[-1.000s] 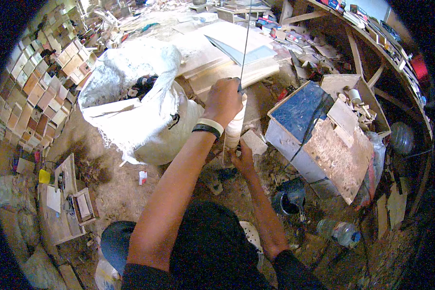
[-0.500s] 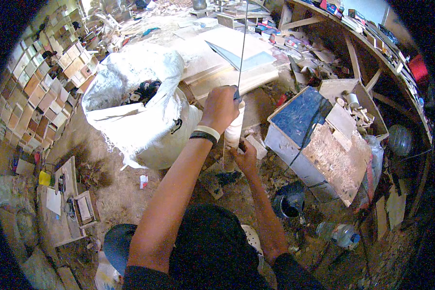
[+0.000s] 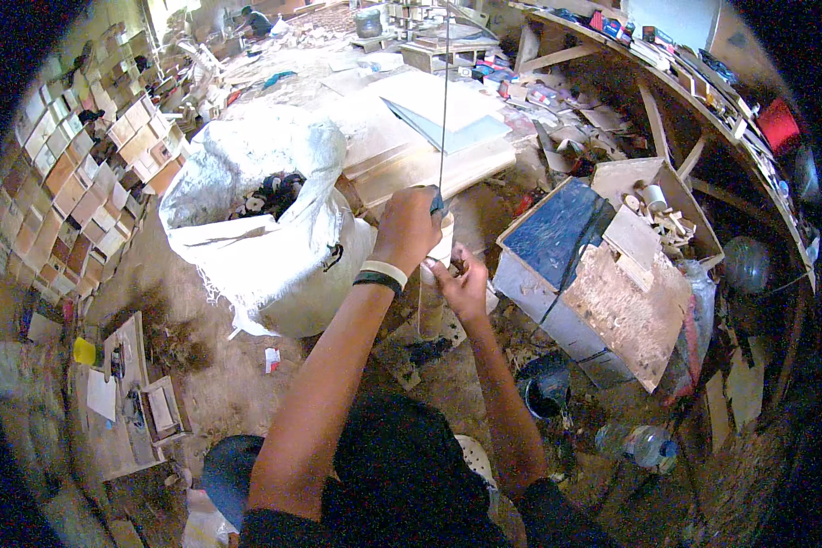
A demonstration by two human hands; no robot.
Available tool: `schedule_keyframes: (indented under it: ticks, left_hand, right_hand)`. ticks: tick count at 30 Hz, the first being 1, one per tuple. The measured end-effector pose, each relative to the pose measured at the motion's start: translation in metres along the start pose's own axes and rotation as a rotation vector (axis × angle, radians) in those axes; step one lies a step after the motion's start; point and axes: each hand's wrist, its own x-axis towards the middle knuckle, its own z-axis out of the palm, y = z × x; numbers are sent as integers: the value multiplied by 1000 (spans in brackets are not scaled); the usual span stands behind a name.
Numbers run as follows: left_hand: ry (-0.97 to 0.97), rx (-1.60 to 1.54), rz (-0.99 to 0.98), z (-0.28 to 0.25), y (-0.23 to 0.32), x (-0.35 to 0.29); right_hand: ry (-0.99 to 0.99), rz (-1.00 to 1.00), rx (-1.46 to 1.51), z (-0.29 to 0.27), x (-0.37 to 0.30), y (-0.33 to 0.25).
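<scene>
In front of me my left hand (image 3: 409, 233) is closed around the upper part of a pale cylindrical thing (image 3: 447, 240) with a dark top end. A thin dark cord or rod (image 3: 445, 100) runs straight up from that hand; how it joins the cylinder is hidden. My right hand (image 3: 466, 287) is just below and to the right, fingers bent and thumb near the cylinder's lower end. Whatever small thing lies between those fingertips is too small to make out. Directly left of my hands stands a large white woven sack (image 3: 283, 283), with dark stuff inside its mouth.
Pale boards (image 3: 429, 169) lie beyond my hands. At right sit a box with a dark blue panel (image 3: 557, 233) and an open wooden box (image 3: 712, 239) of offcuts. A dark bucket (image 3: 546, 388) and a clear bottle (image 3: 648, 447) are nearer. A long bench (image 3: 644, 55) curves along the right.
Both hands have shifted slightly left in the picture. My right hand's fingers have moved up and opened a little around the cylinder's lower end. My left hand keeps its grip; the view has shifted slightly.
</scene>
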Motion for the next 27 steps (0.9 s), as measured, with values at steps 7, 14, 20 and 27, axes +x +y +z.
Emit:
schedule_keyframes:
  ticks: [7,14,20,27]
  left_hand:
    - [2,12,-5,-5,-1,-2]
    - [66,17,10,-4,-2,-8]
    - [-45,35,-34,-4,0,-4]
    - [27,42,7,-11,10,-11]
  right_hand:
    - [-119,-47,18,-5,13,-10]
    - [-216,-65,103,-3,24,0]
    - [-161,-12,102,-9,21,-4]
    - [-113,-11,236,-1,19,2]
